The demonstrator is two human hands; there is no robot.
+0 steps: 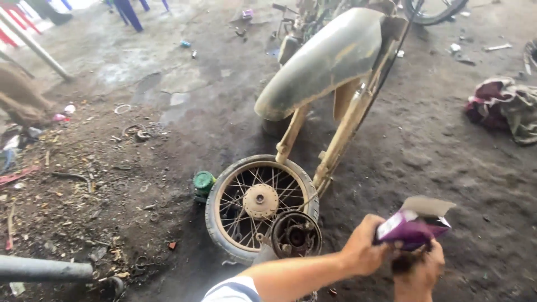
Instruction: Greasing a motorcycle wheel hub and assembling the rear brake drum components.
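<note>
I hold a small purple cardboard box (413,226) with a grey open flap over the dirt floor (447,168), near its lower right corner. My left hand (364,246) grasps its side; my right hand (419,269) is clenched around its underside. One spoked motorcycle wheel (260,204) lies just to the left, a round brake drum plate (295,235) leaning on it, one green cap (203,181) beside it. Bare floor stretches open to the right.

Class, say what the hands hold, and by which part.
Both hands hold a purple box: the left hand at its left end, the right hand underneath.
</note>
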